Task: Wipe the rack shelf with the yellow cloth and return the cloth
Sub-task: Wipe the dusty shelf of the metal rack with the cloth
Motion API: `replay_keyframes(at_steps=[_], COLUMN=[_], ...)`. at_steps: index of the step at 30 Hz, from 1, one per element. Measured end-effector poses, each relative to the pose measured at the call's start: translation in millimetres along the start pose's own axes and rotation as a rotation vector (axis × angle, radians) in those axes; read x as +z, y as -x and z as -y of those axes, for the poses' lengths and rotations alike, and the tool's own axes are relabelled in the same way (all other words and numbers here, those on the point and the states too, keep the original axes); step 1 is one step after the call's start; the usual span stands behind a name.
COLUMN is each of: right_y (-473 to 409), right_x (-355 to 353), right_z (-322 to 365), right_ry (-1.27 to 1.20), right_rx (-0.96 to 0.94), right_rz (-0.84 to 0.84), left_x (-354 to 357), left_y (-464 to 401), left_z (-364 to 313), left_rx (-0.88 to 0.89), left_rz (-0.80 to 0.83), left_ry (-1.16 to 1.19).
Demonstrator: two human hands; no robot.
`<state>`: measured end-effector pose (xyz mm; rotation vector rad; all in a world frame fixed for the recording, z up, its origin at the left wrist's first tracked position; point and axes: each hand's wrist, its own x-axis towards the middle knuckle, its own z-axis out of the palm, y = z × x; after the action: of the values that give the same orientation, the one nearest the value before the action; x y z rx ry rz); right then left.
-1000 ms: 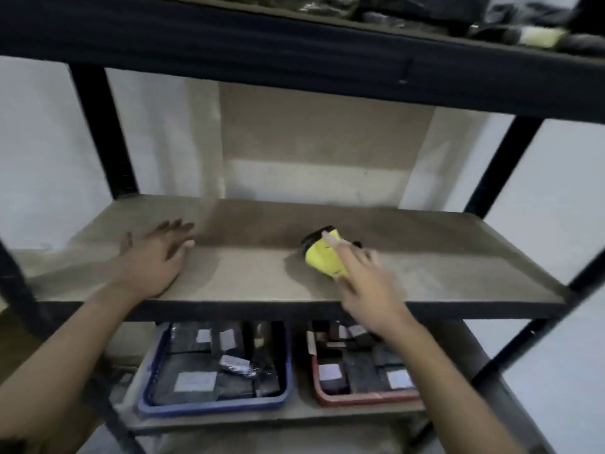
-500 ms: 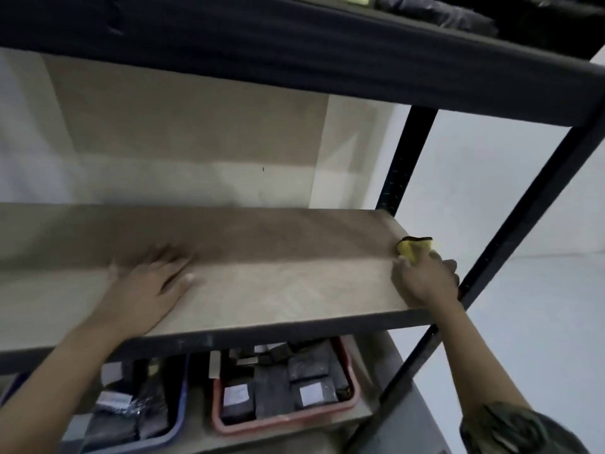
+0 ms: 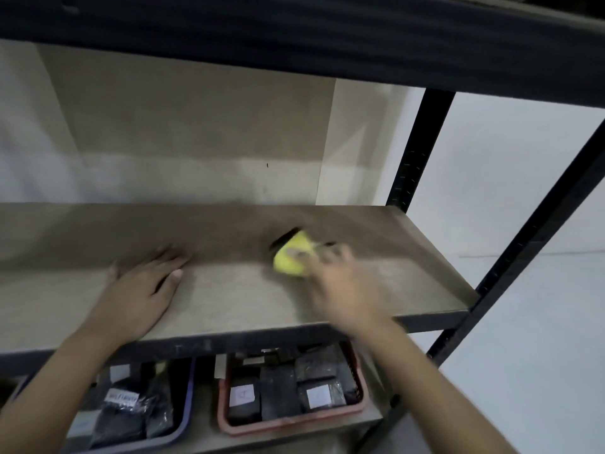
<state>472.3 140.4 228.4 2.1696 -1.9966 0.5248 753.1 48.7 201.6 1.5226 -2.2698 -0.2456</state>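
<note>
The brown rack shelf runs across the middle of the head view. A yellow cloth with a dark underside lies pressed on the shelf, right of centre. My right hand is blurred with motion and grips the cloth from the near side, fingers over its top. My left hand rests flat on the shelf to the left, fingers spread, holding nothing.
A black upper shelf beam hangs overhead. Black posts stand at the right end. Below, a red tray and a blue tray hold dark packets. White wall lies to the right.
My right hand has swept the cloth leftwards from the shelf's right end to right of centre. My left hand stays flat in the same spot.
</note>
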Motion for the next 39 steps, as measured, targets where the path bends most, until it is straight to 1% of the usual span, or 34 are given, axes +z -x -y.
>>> replay_keyframes(at_steps=[1, 2, 4, 5, 6, 7, 8, 9, 10, 13, 14, 15, 16, 17, 18, 20, 21, 22, 23, 24, 25, 29, 31, 33, 36, 39], right_y=[-5, -9, -10, -9, -10, -13, -16, -18, -20, -9, -3, 2, 2, -2, -7, -18, -22, -22, -21, -18, -16, -41, -65, -86, -114, -134], right_x=[-6, -10, -14, -10, -4, 0, 5, 10, 16, 31, 32, 30, 23, 15, 7, -12, -19, -22, -18, -9, 1, 23, 25, 27, 31, 35], right_z=[-33, -66, -111, -120, -121, -112, -95, -73, -45, 51, 76, 87, 85, 71, 50, -13, -47, -77, -100, -116, -128, -153, -161, -166, -161, -129], right_ry=[0.065, 0.105, 0.075, 0.030, 0.004, 0.020, 0.072, 0.110, 0.088, -0.132, -0.197, -0.232, -0.238, -0.211, -0.162, -0.053, -0.006, 0.029, 0.053, 0.069, 0.085, 0.119, 0.140, 0.105, 0.055, 0.069], right_rx=[0.140, 0.281, 0.532, 0.638, 0.710, 0.733, 0.689, 0.594, 0.458, -0.030, -0.156, -0.233, -0.251, -0.192, -0.087, 0.199, 0.359, 0.515, 0.647, 0.735, 0.785, 0.791, 0.821, 0.816, 0.678, 0.490], right_rz=[-0.022, -0.007, 0.104, 0.140, 0.140, 0.129, 0.118, 0.108, 0.090, 0.134, 0.165, 0.176, 0.148, 0.091, 0.020, -0.121, -0.149, -0.122, -0.051, 0.029, 0.067, 0.022, 0.041, 0.050, 0.095, 0.164], left_x=[0, 0, 0, 0, 0, 0, -1, -1, -1, -1, -1, 0, 0, -1, -2, -2, -2, -2, -1, -1, 0, 1, 2, 2, 1, 0], left_y=[0, 0, -1, -1, -2, -2, -2, -2, -2, -2, -2, -2, -2, -1, -1, -2, -2, -2, -3, -3, -3, -6, -6, -5, -4, -4], left_z=[1, 1, 1, 1, 0, 0, 0, 0, 0, 1, 1, 1, 1, 2, 3, 3, 3, 3, 3, 4, 4, 4, 4, 5, 5, 4], left_rx=[0.003, 0.005, 0.006, 0.005, 0.003, 0.000, -0.002, -0.001, 0.003, 0.004, 0.000, -0.004, -0.004, 0.000, 0.006, 0.023, 0.025, 0.024, 0.020, 0.018, 0.018, 0.010, 0.009, 0.007, 0.006, 0.001], left_rz=[0.003, 0.005, 0.006, 0.004, 0.002, 0.000, 0.001, 0.003, 0.002, 0.000, 0.002, 0.005, 0.009, 0.014, 0.020, 0.024, 0.022, 0.022, 0.021, 0.019, 0.019, 0.023, 0.032, 0.036, 0.036, 0.041], left_ry=[0.000, -0.003, -0.005, -0.001, 0.007, 0.016, 0.025, 0.030, 0.028, 0.023, 0.028, 0.030, 0.030, 0.029, 0.028, 0.027, 0.027, 0.026, 0.025, 0.022, 0.017, 0.023, 0.033, 0.033, 0.045, 0.049])
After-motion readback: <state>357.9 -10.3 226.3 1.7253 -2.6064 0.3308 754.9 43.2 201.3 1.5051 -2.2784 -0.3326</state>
